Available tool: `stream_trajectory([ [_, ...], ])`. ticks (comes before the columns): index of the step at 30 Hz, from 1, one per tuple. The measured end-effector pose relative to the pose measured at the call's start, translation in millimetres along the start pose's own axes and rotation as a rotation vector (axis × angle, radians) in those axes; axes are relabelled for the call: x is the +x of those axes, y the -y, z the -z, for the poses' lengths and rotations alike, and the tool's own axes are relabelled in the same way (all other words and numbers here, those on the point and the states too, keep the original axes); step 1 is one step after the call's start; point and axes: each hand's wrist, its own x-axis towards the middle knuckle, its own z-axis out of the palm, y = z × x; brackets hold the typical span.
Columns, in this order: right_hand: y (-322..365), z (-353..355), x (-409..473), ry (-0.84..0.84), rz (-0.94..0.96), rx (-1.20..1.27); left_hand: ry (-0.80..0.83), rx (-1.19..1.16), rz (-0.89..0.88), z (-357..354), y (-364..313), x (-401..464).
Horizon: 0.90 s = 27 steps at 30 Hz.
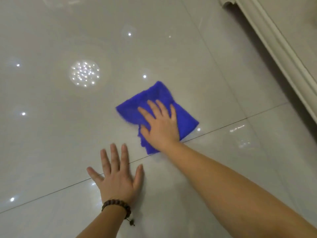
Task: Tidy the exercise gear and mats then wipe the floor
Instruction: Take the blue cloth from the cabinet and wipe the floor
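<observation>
Right hand (161, 124) presses flat on the cloth (157, 115), fingers straight, cloth stretching toward eleven o'clock; left hand (117, 177) braces flat on the floor (51, 117)

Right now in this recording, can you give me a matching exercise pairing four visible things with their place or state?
Things:
1. bright blue microfibre cloth
2. left hand
3. right hand
4. brown wooden bead bracelet

States:
A. flat on bare tile
B. around the left wrist
C. under the right hand
D. pressing the cloth

Pairs: 1-C, 2-A, 3-D, 4-B
</observation>
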Motion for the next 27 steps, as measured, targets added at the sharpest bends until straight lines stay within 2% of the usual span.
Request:
stream_trajectory([
  [1, 7.1, -3.0, -15.7, 0.062, 0.205, -0.023, 0.001, 0.003, 0.006, 0.1, 0.1, -0.4],
  [2, -9.7, 3.4, -22.4, 0.087, 0.316, -0.024, 0.007, 0.003, 0.003, 0.5, 0.0, -0.5],
  [3, -43.8, 10.0, -26.8, 0.045, 0.298, -0.043, 0.014, 0.004, -0.003, 1.4, -0.3, -1.3],
  [4, -85.1, 17.7, -33.4, -0.022, 0.16, -0.066, 0.021, 0.007, -0.012, 2.5, -0.5, -2.1],
  [5, -130.2, 27.5, -42.9, -0.097, -0.068, -0.067, 0.019, 0.007, -0.018, 3.8, -1.0, -2.4],
  [7, -206.6, 55.4, -68.3, -0.181, -0.638, -0.02, -0.001, 0.003, -0.021, 4.5, -2.5, -4.4],
  [8, -218.7, 65.4, -75.6, -0.206, -0.873, 0.033, -0.011, 0.0, -0.023, 5.1, -3.2, -4.9],
  [9, -210.6, 65.1, -75.1, -0.206, -1.027, 0.053, -0.016, -0.003, -0.024, 5.1, -3.5, -5.0],
  [10, -183.5, 56.2, -69.0, -0.197, -1.061, 0.058, -0.019, -0.004, -0.024, 5.2, -3.1, -5.0],
  [11, -147.0, 43.5, -62.8, -0.201, -0.977, 0.05, -0.017, -0.002, -0.025, 4.8, -2.4, -4.7],
  [13, -57.4, 11.7, -61.1, -0.195, -0.572, -0.005, -0.01, 0.007, -0.034, 3.8, -1.6, -3.9],
  [15, 19.9, -6.2, -84.1, -0.013, -0.117, -0.048, -0.014, 0.003, -0.035, 4.1, -2.4, -3.6],
  [16, 29.2, -7.5, -97.7, 0.047, 0.017, -0.049, -0.018, -0.004, -0.032, 4.3, -2.7, -3.5],
  [18, -9.4, 1.6, -115.4, 0.013, 0.056, -0.026, -0.023, -0.011, -0.033, 4.3, -2.8, -4.3],
  [20, -84.4, 11.9, -137.4, -0.082, -0.171, -0.082, -0.04, -0.025, -0.039, 4.3, -2.5, -6.3],
  [23, -197.1, 46.2, -175.8, -0.167, -0.729, -0.062, -0.058, -0.038, -0.039, 5.6, -3.8, -8.1],
  [25, -202.5, 55.6, -177.7, -0.182, -1.082, 0.034, -0.059, -0.03, -0.037, 5.5, -4.7, -8.5],
  [26, -178.8, 51.1, -171.4, -0.195, -1.17, 0.051, -0.058, -0.03, -0.036, 5.8, -5.2, -8.7],
  [27, -144.6, 41.4, -165.5, -0.211, -1.137, 0.038, -0.058, -0.031, -0.036, 5.7, -5.1, -8.2],
])
